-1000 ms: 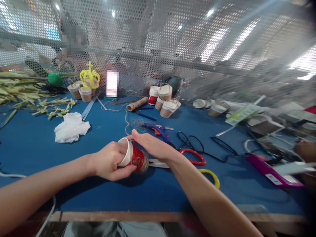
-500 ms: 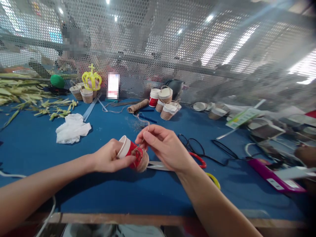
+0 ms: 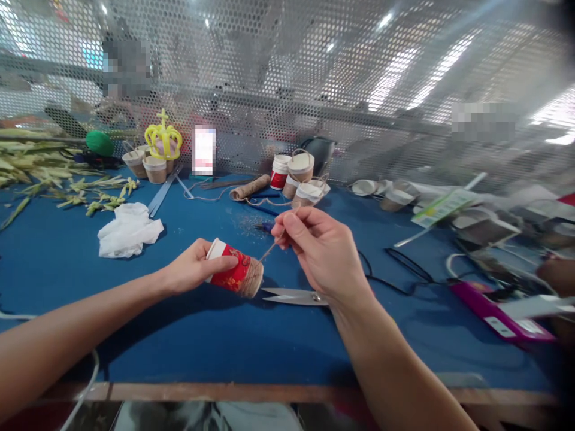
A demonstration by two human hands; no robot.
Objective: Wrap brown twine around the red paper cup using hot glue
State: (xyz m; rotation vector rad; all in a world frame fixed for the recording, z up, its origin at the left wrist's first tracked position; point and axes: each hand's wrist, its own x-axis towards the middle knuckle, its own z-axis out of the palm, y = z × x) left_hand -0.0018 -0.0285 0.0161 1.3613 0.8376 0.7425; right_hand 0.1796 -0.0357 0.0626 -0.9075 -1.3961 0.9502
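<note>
Tilted on its side above the table, a red and white paper cup [image 3: 227, 270] is gripped by my left hand [image 3: 192, 267], thumb along its wall. Twine [image 3: 252, 278] is wound around the cup's bottom end. From there a strand of twine [image 3: 270, 249] runs up, taut, to my right hand [image 3: 321, 248], which pinches it between thumb and fingers. Below the strand lie scissors [image 3: 294, 296], blades apart, their handles hidden by my right wrist. Behind the hands rests a roll of twine [image 3: 250, 188].
Twine-wrapped cups [image 3: 309, 193] stand at the back middle, more beside a yellow crown [image 3: 163, 140]. A crumpled white tissue [image 3: 130, 230] lies left, near dried husks [image 3: 36, 161]. At right are a black cable [image 3: 408, 263] and a purple power strip [image 3: 498, 311].
My right hand has moved up and right, drawing the strand out from the cup. My left hand has turned the cup, so its printed side and wound twine show more.
</note>
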